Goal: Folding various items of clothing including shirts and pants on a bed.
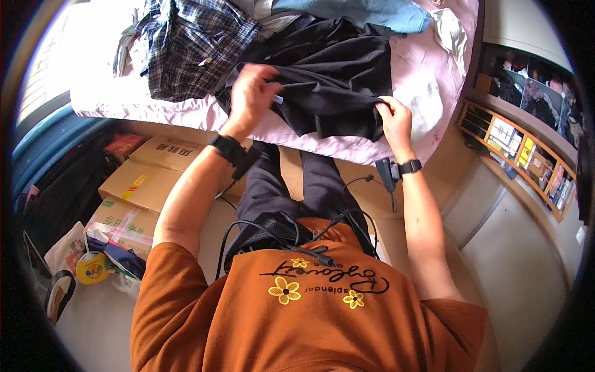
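A black cloth garment (334, 74) lies spread and creased over the near part of the bed; its exact kind cannot be made out. A small white label shows on it beside my left hand (251, 96). That hand is over the garment's left side, slightly blurred, thumb and fingers apart with nothing seen between them. At the garment's near right corner, my right hand (395, 121) pinches the hem between thumb and fingers, lifting it a little. Both wrists wear black straps.
A dark plaid shirt (192, 46) lies left of the garment, with blue denim (359, 13) behind it. Pink bedding (155, 110) covers the bed. Cardboard boxes (145, 173) stand on the floor at left, a wooden rack (517, 146) at right. Black cables hang at my waist.
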Demonstrator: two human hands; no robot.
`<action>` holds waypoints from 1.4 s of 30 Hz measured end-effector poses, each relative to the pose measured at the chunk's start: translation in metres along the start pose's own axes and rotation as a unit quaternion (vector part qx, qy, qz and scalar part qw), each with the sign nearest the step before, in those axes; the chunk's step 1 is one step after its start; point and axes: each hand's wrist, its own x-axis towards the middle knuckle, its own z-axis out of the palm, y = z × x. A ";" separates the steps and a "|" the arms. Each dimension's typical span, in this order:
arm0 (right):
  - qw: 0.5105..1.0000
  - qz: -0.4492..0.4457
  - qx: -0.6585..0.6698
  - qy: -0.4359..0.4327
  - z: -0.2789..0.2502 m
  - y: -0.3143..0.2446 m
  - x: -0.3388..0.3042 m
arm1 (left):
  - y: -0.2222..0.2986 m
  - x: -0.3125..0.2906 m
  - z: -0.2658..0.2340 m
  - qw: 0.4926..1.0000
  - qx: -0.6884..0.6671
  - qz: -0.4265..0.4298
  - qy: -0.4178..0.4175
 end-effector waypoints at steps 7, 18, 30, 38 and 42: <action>0.992 -0.102 0.029 -0.072 -0.016 -0.113 -0.017 | 0.092 -0.025 0.069 0.994 0.014 0.095 -0.060; 0.978 -0.187 0.057 -0.071 0.012 -0.132 -0.071 | 0.131 -0.009 0.013 0.991 -0.099 0.069 -0.066; 0.990 -0.041 0.120 -0.059 0.028 -0.076 -0.027 | 0.157 -0.023 -0.048 0.764 -0.410 0.015 -0.499; 0.985 -0.047 0.163 -0.036 -0.015 -0.114 0.002 | 0.129 0.015 0.003 0.962 -0.120 0.020 -0.245; 0.986 -0.113 0.091 -0.081 -0.027 -0.128 0.016 | 0.147 0.006 -0.031 0.883 -0.124 0.012 -0.452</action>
